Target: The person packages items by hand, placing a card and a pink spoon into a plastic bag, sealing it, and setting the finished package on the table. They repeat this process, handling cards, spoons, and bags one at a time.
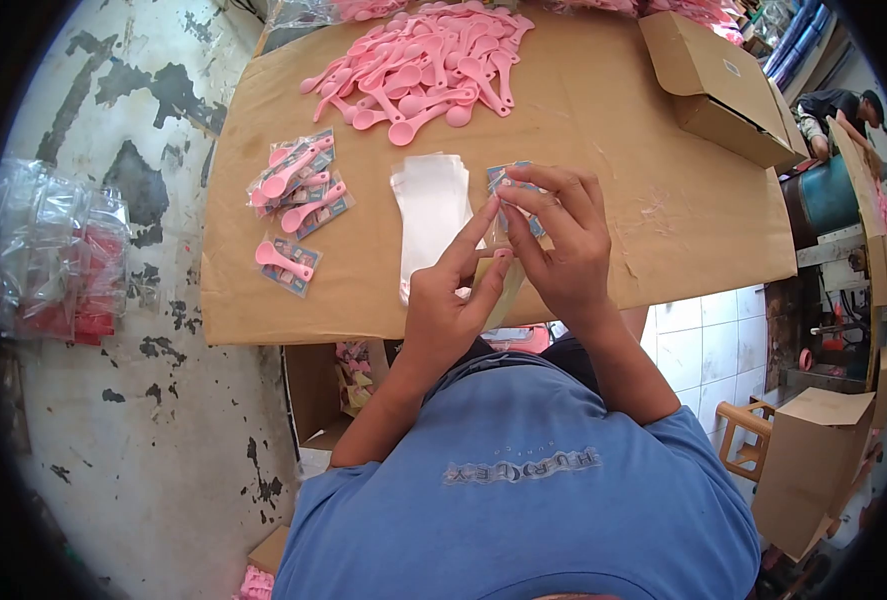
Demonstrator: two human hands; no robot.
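My left hand (450, 302) is closed on a translucent yellowish plastic piece (508, 292) that hangs past the table's front edge. My right hand (566, 235) is bent into a pinch, its fingertips meeting my left index finger; what they pinch is too small to make out. Behind my right fingers a blue printed card (496, 180) shows in part. Just left of my hands lies a stack of white packets or sheets (431, 195). Farther left, pink measuring spoons (313, 216) lie with printed cards in clear bags, one packed spoon (283, 260) apart from the others.
A big heap of loose pink spoons (413, 70) covers the table's (603, 120) far side. An open cardboard box (713, 90) stands at the back right. Plastic bags (63, 250) sit at far left. Another person (838, 115) bends over at the right, near machinery.
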